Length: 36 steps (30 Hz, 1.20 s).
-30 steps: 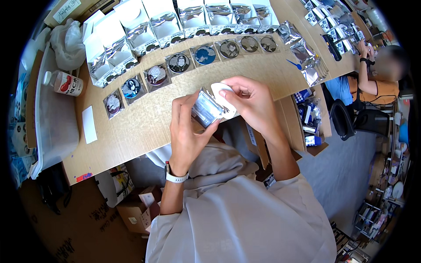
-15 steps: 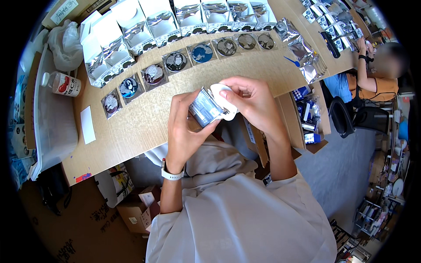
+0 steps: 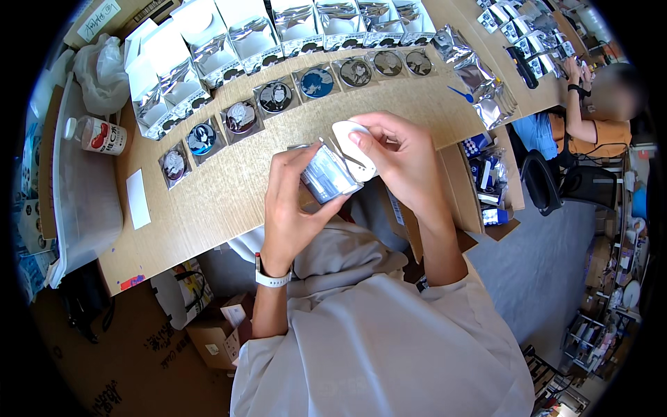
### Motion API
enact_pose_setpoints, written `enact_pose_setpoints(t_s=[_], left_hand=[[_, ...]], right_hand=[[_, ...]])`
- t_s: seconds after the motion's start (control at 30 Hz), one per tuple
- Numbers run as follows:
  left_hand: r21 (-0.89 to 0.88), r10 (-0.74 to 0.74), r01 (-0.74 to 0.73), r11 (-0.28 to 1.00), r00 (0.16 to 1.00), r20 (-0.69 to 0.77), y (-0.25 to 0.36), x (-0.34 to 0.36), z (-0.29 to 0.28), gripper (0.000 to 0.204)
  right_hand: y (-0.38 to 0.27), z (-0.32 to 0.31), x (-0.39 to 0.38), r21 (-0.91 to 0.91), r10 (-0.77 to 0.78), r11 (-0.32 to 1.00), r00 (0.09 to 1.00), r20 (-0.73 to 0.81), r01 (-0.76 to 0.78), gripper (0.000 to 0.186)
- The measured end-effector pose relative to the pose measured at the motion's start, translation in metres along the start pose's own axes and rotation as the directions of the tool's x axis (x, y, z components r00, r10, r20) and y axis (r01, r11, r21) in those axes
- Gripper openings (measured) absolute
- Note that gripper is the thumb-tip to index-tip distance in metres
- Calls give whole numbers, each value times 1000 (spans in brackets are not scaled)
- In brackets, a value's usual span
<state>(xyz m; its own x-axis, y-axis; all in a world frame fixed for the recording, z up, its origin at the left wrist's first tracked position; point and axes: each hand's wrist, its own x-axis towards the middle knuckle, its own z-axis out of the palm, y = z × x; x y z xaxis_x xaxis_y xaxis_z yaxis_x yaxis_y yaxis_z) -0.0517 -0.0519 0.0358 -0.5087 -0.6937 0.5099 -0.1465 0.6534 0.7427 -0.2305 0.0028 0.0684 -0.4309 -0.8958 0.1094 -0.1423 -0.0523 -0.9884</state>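
My left hand [image 3: 286, 205] is closed around a small box [image 3: 326, 177] with blue-grey printing, held over the front edge of the table. Thumb and fingers grip it from opposite sides. With my right hand [image 3: 403, 156] I pinch a white piece with a rounded outline [image 3: 354, 135] at the box's right end. A dark narrow gap shows between the piece and the box; whether they are joined I cannot tell. Beyond my hands, several round picture badges [image 3: 276, 96] in clear sleeves lie in a curved row on the wooden table [image 3: 229, 167].
White open boxes [image 3: 253, 38] with silver packets line the back. More silver packets [image 3: 490, 97] and a small blue spoon-shaped item [image 3: 460, 94] lie right. A bottle [image 3: 101, 135] and plastic bin [image 3: 87, 201] stand left. A carton [image 3: 462, 187] sits below right. Another person works far right.
My right hand has shifted the white piece slightly up and left, and a gap between it and the box shows more clearly. The box in my left hand is tilted a little differently.
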Motion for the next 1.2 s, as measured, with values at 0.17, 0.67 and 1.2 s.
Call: enact_pose_setpoints(t_s=[0.17,0.67,1.2], left_hand=[[27,-43,43,999,999,-4,-2,-6,2,78],[23,-7,4,1000,992,123,2,-2,-7,78],[40,-25,24,999,999,29,7,-7,-1,79]], right_hand=[[0,7,4,-11,-32,999,999,-6,32,15],[4,-15,5,75,73,994,992,101,-81,16],[3,5,-7,12,-27,1000,999,-18,27,16]])
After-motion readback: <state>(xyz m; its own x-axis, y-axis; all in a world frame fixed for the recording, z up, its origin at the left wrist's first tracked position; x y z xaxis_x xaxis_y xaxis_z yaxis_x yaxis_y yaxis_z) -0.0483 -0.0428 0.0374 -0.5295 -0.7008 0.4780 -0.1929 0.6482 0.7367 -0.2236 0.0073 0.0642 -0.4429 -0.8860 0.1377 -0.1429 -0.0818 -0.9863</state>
